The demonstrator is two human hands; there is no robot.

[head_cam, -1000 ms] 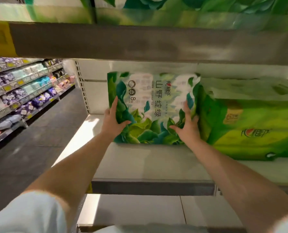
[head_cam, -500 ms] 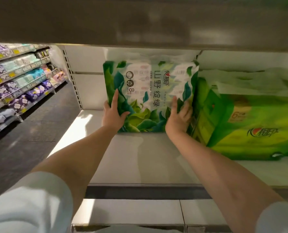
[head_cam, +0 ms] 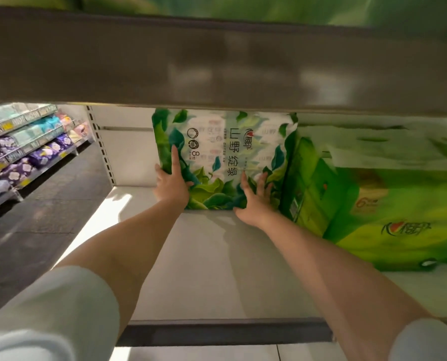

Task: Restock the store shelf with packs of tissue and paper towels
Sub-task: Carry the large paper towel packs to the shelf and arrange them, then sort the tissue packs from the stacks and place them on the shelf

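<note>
Head view: leaf-print tissue pack (head_cam: 225, 157) stands upright at the back of the shelf (head_cam: 209, 269), its base on the shelf board, its right edge touching the green paper towel pack (head_cam: 368, 204). Left hand (head_cam: 171, 182) lies flat against the pack's lower left front, fingers straight, index pointing up, thumb spread onto the face. Right hand (head_cam: 255, 198) lies on the lower right front, fingers spread and straight, close to the seam between the two packs. Both hands press, neither curls round the pack. The upper shelf edge (head_cam: 217, 61) spans the top. Aisle shelving (head_cam: 27, 144) with purple packs stands far left.
</note>
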